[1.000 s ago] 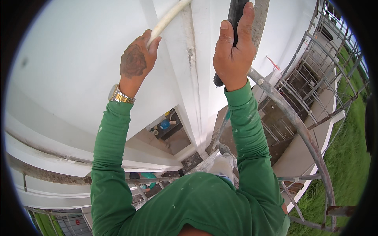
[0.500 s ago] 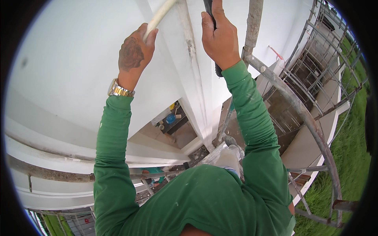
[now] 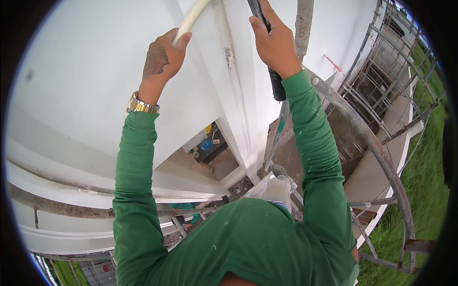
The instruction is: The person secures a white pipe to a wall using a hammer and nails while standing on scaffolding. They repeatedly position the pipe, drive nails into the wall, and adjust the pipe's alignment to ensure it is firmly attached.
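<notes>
My left hand (image 3: 163, 56) is closed round a pale cream rod (image 3: 192, 17), which slants up past the top edge of the view. In my right hand (image 3: 278, 46) is a black handle (image 3: 276, 85); its lower end sticks out beneath my palm, and its upper part runs out of view. Whatever is at the far ends of both is hidden. Both arms reach up in front of a white wall (image 3: 90, 71). Between my hands, a rough, stained corner strip (image 3: 228, 52) runs down the wall.
A curved scaffold pipe (image 3: 367, 128) arches close to my right arm, with more scaffolding (image 3: 381, 81) beyond. Below, a wall opening (image 3: 210, 148) shows a blue object and other items. Another person's green sleeve (image 3: 188, 209) shows at lower left. Grass (image 3: 415, 190) lies far below right.
My right hand has shifted right and slightly down with the black handle, whose lower end now shows more. My left hand and the cream rod have moved only slightly.
</notes>
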Demonstrator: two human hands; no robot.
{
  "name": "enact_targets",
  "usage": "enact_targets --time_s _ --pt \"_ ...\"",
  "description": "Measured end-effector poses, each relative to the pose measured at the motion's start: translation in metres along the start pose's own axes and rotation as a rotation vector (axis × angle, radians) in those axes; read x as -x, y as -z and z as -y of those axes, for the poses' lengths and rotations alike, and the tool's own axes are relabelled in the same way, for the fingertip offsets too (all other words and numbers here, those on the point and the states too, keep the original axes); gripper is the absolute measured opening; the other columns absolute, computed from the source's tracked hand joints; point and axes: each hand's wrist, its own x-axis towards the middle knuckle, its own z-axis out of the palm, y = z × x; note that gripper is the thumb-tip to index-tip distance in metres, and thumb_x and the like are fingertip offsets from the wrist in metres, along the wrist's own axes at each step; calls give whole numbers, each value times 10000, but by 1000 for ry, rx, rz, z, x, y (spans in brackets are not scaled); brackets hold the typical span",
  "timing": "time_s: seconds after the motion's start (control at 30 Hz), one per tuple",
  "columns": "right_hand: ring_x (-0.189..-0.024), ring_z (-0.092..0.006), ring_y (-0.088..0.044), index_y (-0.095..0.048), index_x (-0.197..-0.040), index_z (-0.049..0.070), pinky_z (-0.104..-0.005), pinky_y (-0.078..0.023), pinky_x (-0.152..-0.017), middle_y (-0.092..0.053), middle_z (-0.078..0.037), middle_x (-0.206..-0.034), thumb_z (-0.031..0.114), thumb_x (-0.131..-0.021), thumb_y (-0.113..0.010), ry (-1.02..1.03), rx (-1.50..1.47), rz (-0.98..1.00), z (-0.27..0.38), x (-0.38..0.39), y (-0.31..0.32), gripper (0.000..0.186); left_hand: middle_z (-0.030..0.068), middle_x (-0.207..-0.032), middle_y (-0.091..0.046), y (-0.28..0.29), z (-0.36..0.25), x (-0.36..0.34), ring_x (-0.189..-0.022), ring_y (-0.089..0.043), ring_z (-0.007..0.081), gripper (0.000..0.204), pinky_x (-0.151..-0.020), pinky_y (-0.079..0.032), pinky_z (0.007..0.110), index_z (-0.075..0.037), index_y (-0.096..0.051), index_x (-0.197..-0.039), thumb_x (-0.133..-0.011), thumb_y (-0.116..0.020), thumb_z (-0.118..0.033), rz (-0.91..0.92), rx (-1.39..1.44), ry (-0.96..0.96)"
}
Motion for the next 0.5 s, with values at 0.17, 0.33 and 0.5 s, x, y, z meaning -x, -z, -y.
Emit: enact_targets --time_s 0.17,0.33,0.5 --pt "-1360 -384 -553 -394 -1563 3 -375 -434 -1114 -548 -291 -1463 145 -1041 -532 -80 -49 -65 25 -9 28 558 0 -591 -483 23 -5 -13 -533 -510 109 440 -519 -439 339 -52 -687 -925 -1005 -601 -476 118 170 194" --pt "-1384 -389 -529 -394 -1556 -27 -378 -424 -1124 -523 -284 -1496 146 -1051 -526 -59 -36 -12 50 -17 46 550 -34 -624 -461 36 -6 -12 -519 -441 68 461 -469 -380 280 -54 -694 -946 -1015 -605 -501 87 150 147" --pt "-1337 -397 -576 -386 -1563 -25 -365 -465 -1074 -544 -292 -1472 156 -1055 -532 41 -98 -43 42 -18 37 558 -1 -585 -406 37 -5 -17 -537 -382 112 466 -506 -323 327 -44 -663 -929 -1046 -563 -484 -73 -43 -93"
